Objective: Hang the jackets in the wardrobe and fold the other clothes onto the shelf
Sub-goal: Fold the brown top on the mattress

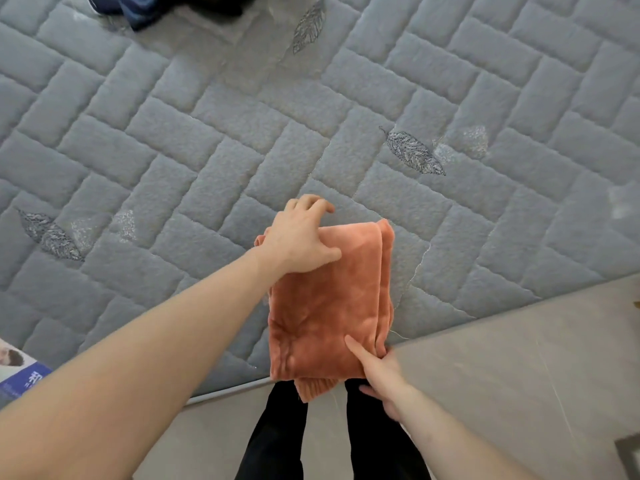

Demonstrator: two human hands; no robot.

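Observation:
A folded orange fleece garment [325, 306] lies at the near edge of the grey quilted bed [207, 140], its lower end hanging a little past the edge. My left hand [301, 237] grips its far left corner, thumb on top and fingers curled over the far edge. At the near right corner my right hand [377, 372] holds the garment, thumb lying on top and fingers underneath. Dark blue and black clothes [156, 8] lie at the far edge of the bed, mostly out of view.
The bed's near edge runs diagonally from lower left to right. Beige floor [502, 375] lies below it, with my black-trousered legs [277, 438] standing on it. A printed blue and white package [20, 372] shows at the left edge.

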